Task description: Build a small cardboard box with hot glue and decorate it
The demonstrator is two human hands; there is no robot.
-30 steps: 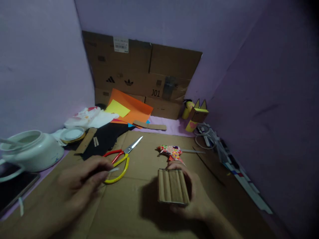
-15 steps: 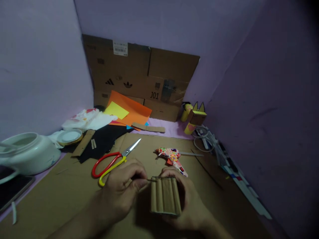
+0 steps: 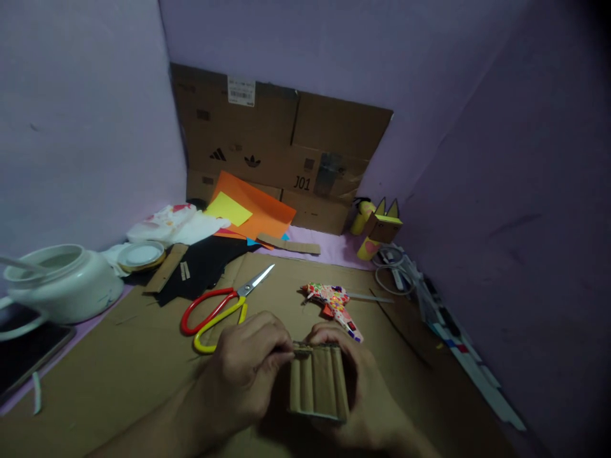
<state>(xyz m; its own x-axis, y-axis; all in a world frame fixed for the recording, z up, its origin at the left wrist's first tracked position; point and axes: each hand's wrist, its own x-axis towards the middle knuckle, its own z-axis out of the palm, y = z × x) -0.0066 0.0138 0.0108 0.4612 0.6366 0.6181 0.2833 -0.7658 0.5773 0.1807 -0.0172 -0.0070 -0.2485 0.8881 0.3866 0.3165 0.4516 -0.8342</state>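
The ribbed brown cardboard piece (image 3: pixel 317 385) is up off the surface, low centre, ridges running top to bottom. The right hand (image 3: pixel 370 391) cradles it from behind and from the right, grip closed around its far side. The left hand (image 3: pixel 245 375) pinches narrow at its top left corner, fingertips touching the upper edge. Just beyond lie red-and-yellow-handled scissors (image 3: pixel 222 306) and a colourfully patterned glue gun (image 3: pixel 334 302), both on the flat cardboard sheet (image 3: pixel 119 362).

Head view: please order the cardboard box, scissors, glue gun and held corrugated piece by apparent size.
1. Flattened cardboard box.
2. Scissors.
3. Glue gun and corrugated piece look alike; the piece is nearer the camera, so unranked.
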